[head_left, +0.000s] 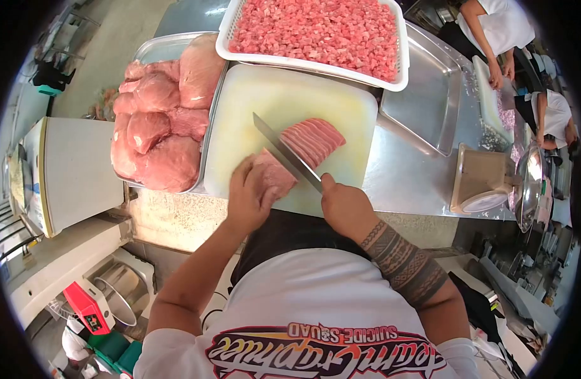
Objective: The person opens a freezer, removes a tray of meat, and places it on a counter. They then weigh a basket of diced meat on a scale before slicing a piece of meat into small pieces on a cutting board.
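Note:
My right hand (346, 205) is wrapped round the handle of a knife (288, 153), its blade slanting up and left across a piece of raw meat. Left of the blade, my left hand (247, 191) grips the uncut chunk of meat (274, 175) with bent fingers. On the blade's other side, several meat slices (314, 140) lean together in a row. All of this lies on a white cutting board (252, 88), near its front edge. The blade's lower edge is hidden against the meat.
A metal tray (204, 151) of large raw meat pieces (158, 126) stands left of the board. Behind it is a white basket (401, 54) of diced meat. A shallow metal tray (423, 107) and a scale (483, 183) sit to the right. Two people (492, 31) work farther right.

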